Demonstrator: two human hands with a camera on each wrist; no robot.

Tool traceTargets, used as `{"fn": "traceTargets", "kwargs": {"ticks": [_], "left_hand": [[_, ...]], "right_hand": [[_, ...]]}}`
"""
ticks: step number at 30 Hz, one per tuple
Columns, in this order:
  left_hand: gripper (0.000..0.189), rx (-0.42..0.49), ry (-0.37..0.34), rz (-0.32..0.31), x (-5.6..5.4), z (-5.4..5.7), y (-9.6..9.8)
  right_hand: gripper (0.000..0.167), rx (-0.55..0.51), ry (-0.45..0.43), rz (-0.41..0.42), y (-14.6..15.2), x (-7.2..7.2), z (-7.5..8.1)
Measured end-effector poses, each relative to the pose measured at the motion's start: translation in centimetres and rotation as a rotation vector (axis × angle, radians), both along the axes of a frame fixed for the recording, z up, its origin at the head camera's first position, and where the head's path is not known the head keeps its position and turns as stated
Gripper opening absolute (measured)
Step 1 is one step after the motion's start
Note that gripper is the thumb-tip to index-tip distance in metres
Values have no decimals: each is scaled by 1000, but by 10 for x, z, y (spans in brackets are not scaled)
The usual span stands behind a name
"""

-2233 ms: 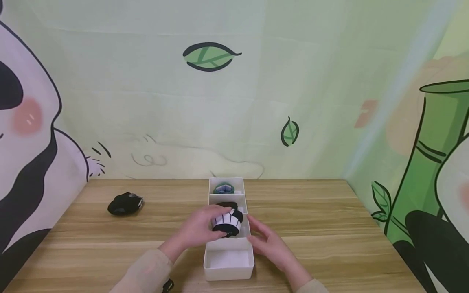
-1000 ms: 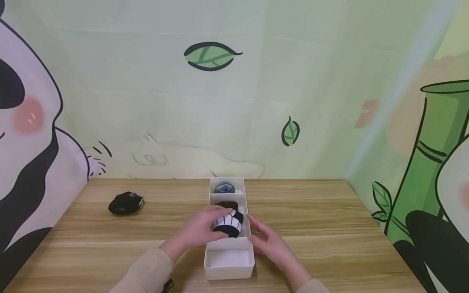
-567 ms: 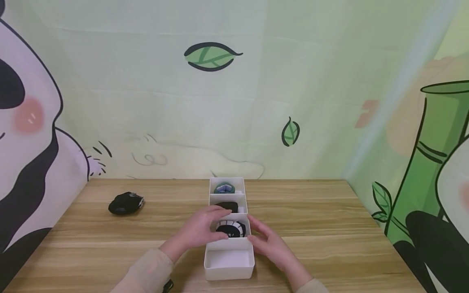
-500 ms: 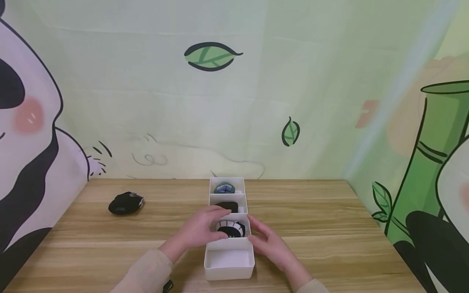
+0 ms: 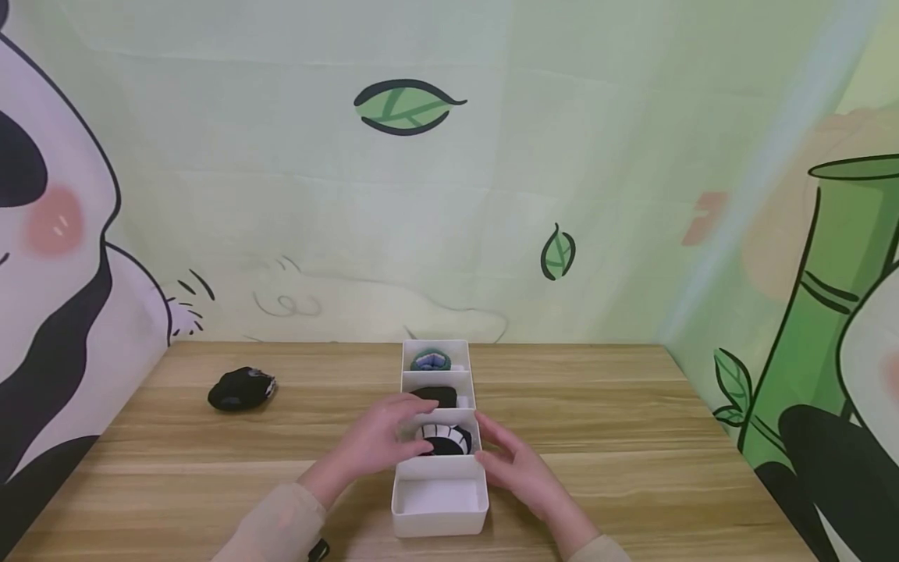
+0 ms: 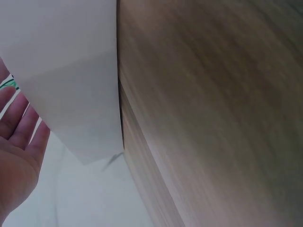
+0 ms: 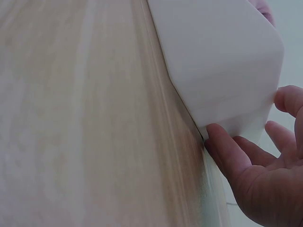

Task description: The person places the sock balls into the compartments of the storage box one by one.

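Note:
A long white divided box (image 5: 439, 524) stands on the table. In its third compartment from the back lies a black-and-white rolled pair of socks (image 5: 448, 441). My left hand (image 5: 375, 437) reaches over the left rim there, fingers and thumb spread apart, fingertips close by the socks and holding nothing. In the left wrist view, the same hand (image 6: 19, 137) shows beyond the box wall (image 6: 75, 104). My right hand (image 5: 516, 468) rests its fingertips against the box's right side. The right wrist view has those fingers (image 7: 229, 149) lying on the white wall (image 7: 222, 61).
A black rolled bundle (image 5: 437, 396) sits in the second compartment, a green-and-blue rolled bundle (image 5: 431, 360) in the rearmost. Another black bundle (image 5: 242, 389) lies at the table's left. A small dark object (image 5: 319, 549) shows by the left sleeve. A printed backdrop (image 5: 449, 234) stands behind the table.
The black-and-white socks have gone down into the third compartment and left my left hand's hold. My left hand has since drawn slightly left. The right hand has stayed at the box's side.

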State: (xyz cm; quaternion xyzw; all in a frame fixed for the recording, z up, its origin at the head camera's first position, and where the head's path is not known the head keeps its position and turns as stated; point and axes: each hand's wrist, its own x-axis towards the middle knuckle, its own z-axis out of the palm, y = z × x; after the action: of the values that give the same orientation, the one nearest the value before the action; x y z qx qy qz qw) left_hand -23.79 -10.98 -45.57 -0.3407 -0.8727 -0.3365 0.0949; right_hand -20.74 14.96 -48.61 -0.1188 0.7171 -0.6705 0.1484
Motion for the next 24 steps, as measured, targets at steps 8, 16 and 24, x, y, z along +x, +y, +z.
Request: {"fn": "traceTargets", "kwargs": {"ticks": [8, 16, 24], "left_hand": [[48, 89, 12, 8, 1, -1, -5], [51, 165, -32, 84, -1, -1, -17], [56, 168, -25, 138, -4, -3, -30]], "right_hand": [[62, 5, 8, -5, 0, 0, 0], [63, 9, 8, -2, 0, 0, 0], [63, 14, 7, -7, 0, 0, 1]]}}
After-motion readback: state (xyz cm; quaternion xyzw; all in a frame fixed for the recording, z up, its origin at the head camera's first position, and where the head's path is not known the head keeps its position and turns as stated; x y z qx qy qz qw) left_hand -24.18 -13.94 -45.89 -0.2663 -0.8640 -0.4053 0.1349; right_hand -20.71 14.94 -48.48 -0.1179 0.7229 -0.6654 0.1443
